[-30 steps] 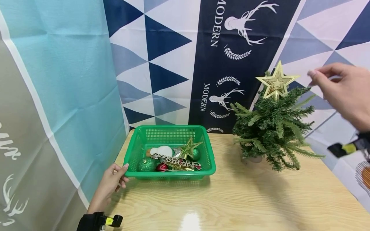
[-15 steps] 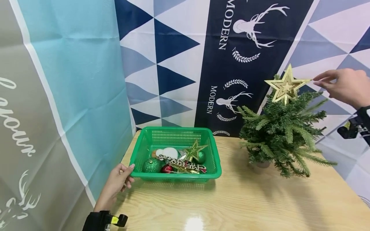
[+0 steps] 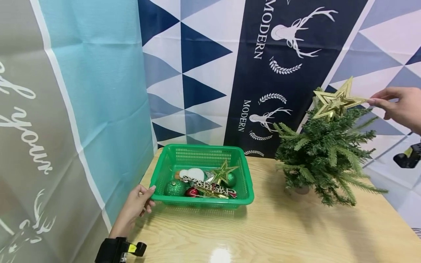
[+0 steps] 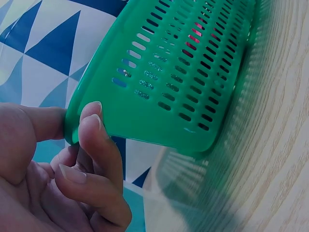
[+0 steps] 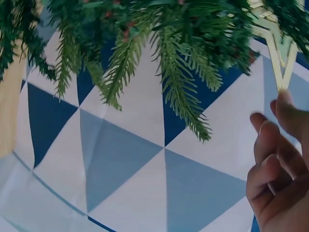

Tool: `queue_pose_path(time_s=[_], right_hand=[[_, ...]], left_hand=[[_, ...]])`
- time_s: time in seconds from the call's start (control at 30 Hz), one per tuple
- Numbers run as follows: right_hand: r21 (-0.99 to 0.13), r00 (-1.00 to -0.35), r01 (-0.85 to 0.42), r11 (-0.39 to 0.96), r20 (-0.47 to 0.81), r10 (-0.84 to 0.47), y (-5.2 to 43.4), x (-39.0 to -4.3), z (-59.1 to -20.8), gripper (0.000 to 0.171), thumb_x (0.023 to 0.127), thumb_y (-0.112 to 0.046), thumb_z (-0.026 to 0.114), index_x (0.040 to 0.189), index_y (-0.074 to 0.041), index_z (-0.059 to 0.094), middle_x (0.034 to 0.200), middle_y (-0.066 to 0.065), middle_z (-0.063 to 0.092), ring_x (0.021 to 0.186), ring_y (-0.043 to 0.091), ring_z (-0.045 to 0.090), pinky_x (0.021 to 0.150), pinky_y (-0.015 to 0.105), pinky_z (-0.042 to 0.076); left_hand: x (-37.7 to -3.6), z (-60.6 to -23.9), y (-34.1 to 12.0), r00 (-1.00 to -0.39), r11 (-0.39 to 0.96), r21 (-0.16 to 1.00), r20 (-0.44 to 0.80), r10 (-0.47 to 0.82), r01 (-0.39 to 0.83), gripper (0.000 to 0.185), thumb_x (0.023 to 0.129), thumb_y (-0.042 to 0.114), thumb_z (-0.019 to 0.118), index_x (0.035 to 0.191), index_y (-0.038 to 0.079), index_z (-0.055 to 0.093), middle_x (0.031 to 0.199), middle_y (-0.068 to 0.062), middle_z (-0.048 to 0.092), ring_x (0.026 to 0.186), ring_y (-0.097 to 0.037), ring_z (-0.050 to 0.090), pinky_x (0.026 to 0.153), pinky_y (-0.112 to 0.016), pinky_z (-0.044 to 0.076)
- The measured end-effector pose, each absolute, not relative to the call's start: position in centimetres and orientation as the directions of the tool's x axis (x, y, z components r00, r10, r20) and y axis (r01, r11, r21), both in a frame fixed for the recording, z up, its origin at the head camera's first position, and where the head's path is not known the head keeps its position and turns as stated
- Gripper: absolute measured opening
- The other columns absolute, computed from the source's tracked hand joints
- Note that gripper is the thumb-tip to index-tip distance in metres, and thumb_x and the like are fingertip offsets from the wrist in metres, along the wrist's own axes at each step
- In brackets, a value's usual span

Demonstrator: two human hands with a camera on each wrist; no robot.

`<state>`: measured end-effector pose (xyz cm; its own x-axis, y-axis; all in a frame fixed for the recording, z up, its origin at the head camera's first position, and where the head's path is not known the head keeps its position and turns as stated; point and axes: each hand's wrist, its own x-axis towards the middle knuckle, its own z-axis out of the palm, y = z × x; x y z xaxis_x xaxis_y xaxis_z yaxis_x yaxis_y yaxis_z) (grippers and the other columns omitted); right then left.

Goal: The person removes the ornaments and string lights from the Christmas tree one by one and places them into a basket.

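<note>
At the top of a small artificial Christmas tree (image 3: 329,153) sits a gold star tree topper (image 3: 337,102), tilted to the right. My right hand (image 3: 399,106) pinches the star's right point between thumb and fingertip; the right wrist view shows that point (image 5: 282,72) at the thumb. On the left, my left hand (image 3: 136,204) grips the front left corner of a green plastic basket (image 3: 202,200). In the left wrist view the basket's rim (image 4: 72,116) lies between thumb and fingers. The basket holds a second gold star (image 3: 224,172), green glitter balls (image 3: 175,188) and a red ball (image 3: 192,192).
Also in the basket are a Merry Christmas sign (image 3: 210,187) and a white snowman-like ornament (image 3: 194,174). Basket and tree stand on a wooden table (image 3: 263,230). Patterned cloth (image 3: 204,73) hangs close behind and along the left side.
My right hand has come to the star's right point and pinched it, and the star has tilted. The head view has shifted slightly left. My left hand stays on the basket corner.
</note>
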<state>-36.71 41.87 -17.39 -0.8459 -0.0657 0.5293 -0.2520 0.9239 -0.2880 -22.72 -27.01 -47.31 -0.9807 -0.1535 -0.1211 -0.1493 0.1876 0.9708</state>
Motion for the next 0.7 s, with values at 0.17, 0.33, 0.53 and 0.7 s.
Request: queue_pose_path(time_s=[0.17, 0.33, 0.53, 0.7], right_hand=[[-0.482, -0.868, -0.323, 0.815, 0.494, -0.052, 42.9, -36.5, -17.1, 0.026, 0.107, -0.022, 0.058, 0.09, -0.041, 0.065, 0.075, -0.035, 0.055, 0.052, 0.01, 0.047, 0.052, 0.024, 0.034], [-0.566, -0.857, -0.334, 0.754, 0.515, 0.008, 42.5, -35.7, -17.0, 0.033, 0.106, -0.021, 0.06, 0.085, -0.047, 0.064, 0.074, -0.034, 0.058, 0.052, 0.009, 0.042, 0.05, 0.021, 0.034], [-0.654, -0.782, -0.427, 0.624, 0.614, 0.108, 41.5, -34.2, -16.7, 0.029, 0.103, -0.016, 0.064, 0.086, -0.038, 0.066, 0.075, -0.032, 0.062, 0.045, 0.001, 0.039, 0.044, 0.017, 0.029], [-0.717, -0.733, -0.53, 0.453, 0.656, 0.181, 39.9, -32.4, -16.4, 0.024, 0.1, -0.008, 0.067, 0.084, -0.026, 0.07, 0.076, -0.023, 0.069, 0.039, 0.002, 0.035, 0.039, 0.018, 0.022]], left_hand=[[-22.8, -47.3, -27.0, -0.98, 0.199, 0.968, -0.122, -0.16, -0.153, 0.048, 0.104, 0.05, 0.058, 0.098, 0.005, 0.043, 0.074, -0.008, 0.068, 0.054, -0.019, 0.058, 0.046, -0.029, 0.036], [-22.7, -47.3, -26.8, -0.98, 0.198, 0.968, -0.123, -0.155, -0.153, 0.047, 0.104, 0.05, 0.058, 0.098, 0.005, 0.043, 0.074, -0.007, 0.068, 0.054, -0.018, 0.058, 0.046, -0.028, 0.036], [-22.6, -47.4, -26.9, -0.98, 0.197, 0.968, -0.128, -0.151, -0.157, 0.045, 0.105, 0.047, 0.057, 0.098, 0.005, 0.043, 0.075, -0.009, 0.068, 0.054, -0.019, 0.059, 0.047, -0.028, 0.035], [-22.6, -47.5, -27.2, -0.98, 0.192, 0.968, -0.135, -0.145, -0.162, 0.043, 0.106, 0.045, 0.057, 0.098, 0.005, 0.042, 0.075, -0.009, 0.067, 0.054, -0.019, 0.058, 0.048, -0.028, 0.035]])
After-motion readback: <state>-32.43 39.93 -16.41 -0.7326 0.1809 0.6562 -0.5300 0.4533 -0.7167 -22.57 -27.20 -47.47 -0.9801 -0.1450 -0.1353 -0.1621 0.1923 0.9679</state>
